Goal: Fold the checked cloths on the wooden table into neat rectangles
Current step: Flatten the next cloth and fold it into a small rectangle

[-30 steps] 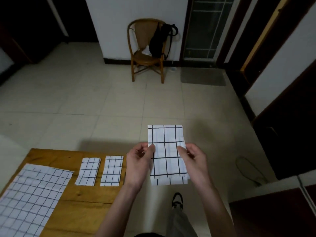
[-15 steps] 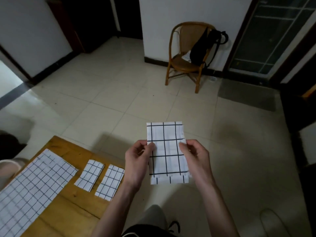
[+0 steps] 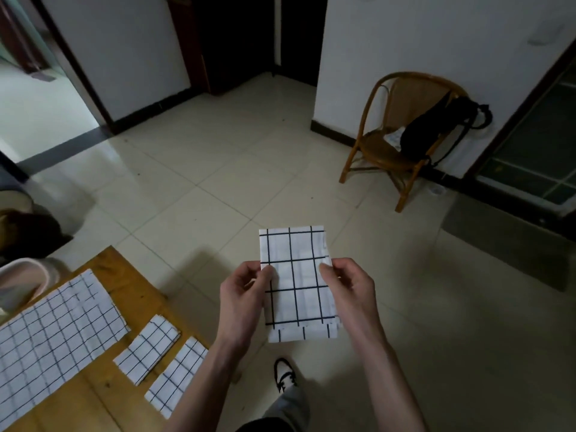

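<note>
A folded white cloth with black checks (image 3: 297, 283) hangs upright in the air over the floor, to the right of the wooden table (image 3: 103, 397). My left hand (image 3: 241, 294) pinches its left edge and my right hand (image 3: 350, 291) pinches its right edge. On the table lie two small folded checked cloths, one (image 3: 148, 349) beside the other (image 3: 176, 377), and a large unfolded checked cloth (image 3: 53, 335) spreads to their left.
A rattan chair (image 3: 396, 132) with a black bag (image 3: 436, 126) stands by the far wall at right. A pale object (image 3: 18, 282) sits at the table's far left edge. My shoe (image 3: 283, 374) is on the tiled floor below the held cloth.
The view has swung to the left, so the table and chair sit further right in the frame. Both hands keep the same pinch on the folded cloth.
</note>
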